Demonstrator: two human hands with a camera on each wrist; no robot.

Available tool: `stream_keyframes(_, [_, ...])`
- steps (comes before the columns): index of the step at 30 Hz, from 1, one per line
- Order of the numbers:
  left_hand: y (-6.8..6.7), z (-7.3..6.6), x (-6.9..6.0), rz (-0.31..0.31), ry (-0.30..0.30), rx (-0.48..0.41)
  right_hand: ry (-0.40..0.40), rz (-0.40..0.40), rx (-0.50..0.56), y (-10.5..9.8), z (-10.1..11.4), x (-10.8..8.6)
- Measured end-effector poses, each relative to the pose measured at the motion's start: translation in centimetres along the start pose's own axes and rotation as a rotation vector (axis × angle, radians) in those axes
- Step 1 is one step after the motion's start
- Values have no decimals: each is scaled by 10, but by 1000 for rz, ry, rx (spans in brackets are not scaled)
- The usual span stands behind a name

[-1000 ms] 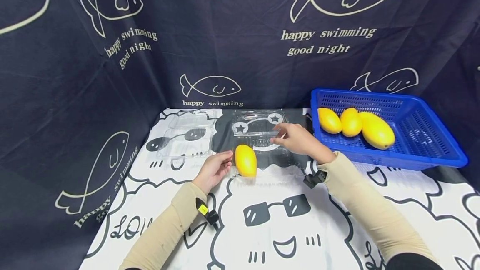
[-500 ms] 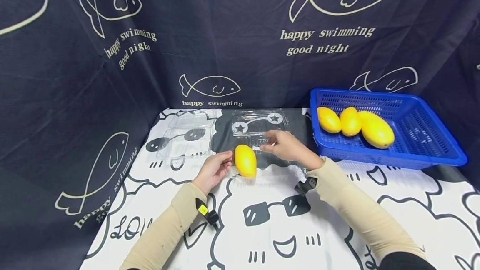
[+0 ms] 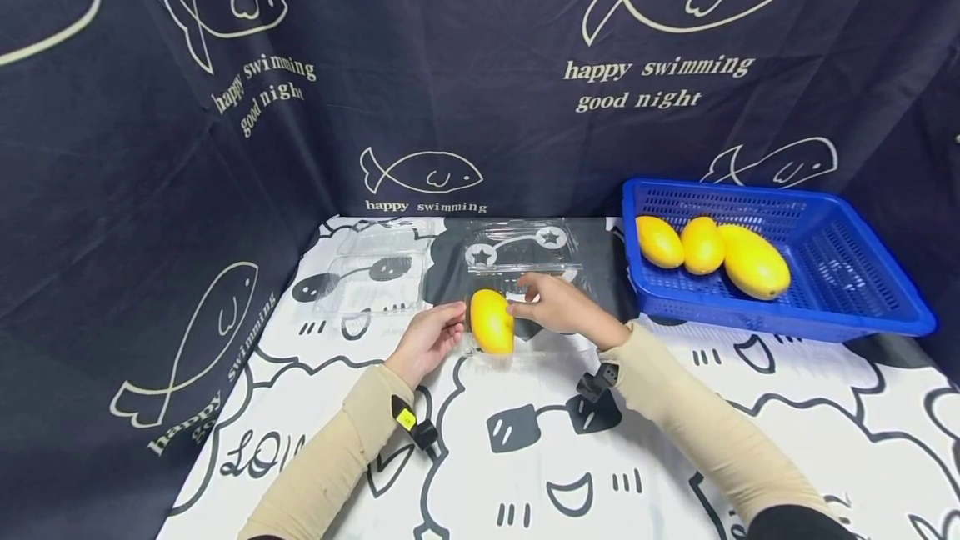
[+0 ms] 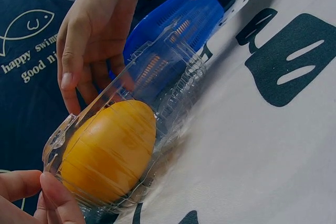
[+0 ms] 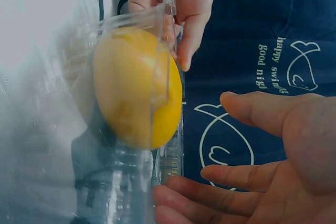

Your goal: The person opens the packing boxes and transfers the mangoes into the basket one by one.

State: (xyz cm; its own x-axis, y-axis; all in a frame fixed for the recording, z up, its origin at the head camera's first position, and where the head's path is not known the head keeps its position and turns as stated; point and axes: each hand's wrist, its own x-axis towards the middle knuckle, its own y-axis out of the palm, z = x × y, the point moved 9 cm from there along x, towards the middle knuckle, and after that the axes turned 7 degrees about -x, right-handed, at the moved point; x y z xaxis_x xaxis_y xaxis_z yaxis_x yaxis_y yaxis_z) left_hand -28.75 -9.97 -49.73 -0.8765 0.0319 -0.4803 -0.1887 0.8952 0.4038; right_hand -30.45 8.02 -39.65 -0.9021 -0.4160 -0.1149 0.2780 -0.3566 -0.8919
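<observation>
A yellow mango (image 3: 490,323) lies in the left end of a clear hinged plastic box (image 4: 181,64), whose lid is folded back. My left hand (image 3: 429,338) pinches the box's left rim between thumb and finger, beside the mango. Over the box, my right hand (image 3: 558,307) hovers with fingers spread and relaxed, holding nothing. In the head view its thumb overlaps the mango's right side. The right wrist view shows a gap between that thumb (image 5: 241,109) and the mango, with the lower fingertips close to the box's edge.
A blue perforated basket (image 3: 892,290) stands at the right with several yellow fruits: a mango (image 3: 660,242), another mango (image 3: 702,246) and a longer one (image 3: 753,261). Another clear plastic box (image 3: 375,286) lies open at the left. A dark fish-print curtain (image 3: 450,65) hangs behind.
My right hand has moved left and toward me, from the box's right side to beside the mango. The left hand and the mango have stayed in place.
</observation>
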Motion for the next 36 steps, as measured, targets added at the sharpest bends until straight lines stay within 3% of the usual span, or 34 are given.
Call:
stream_keyframes(16, [-1, 1, 2, 9, -1, 6, 25, 74, 43, 26, 14, 6])
stream_keyframes(36, [1, 1, 2, 7, -16, -5, 45, 33, 0, 48, 26, 18])
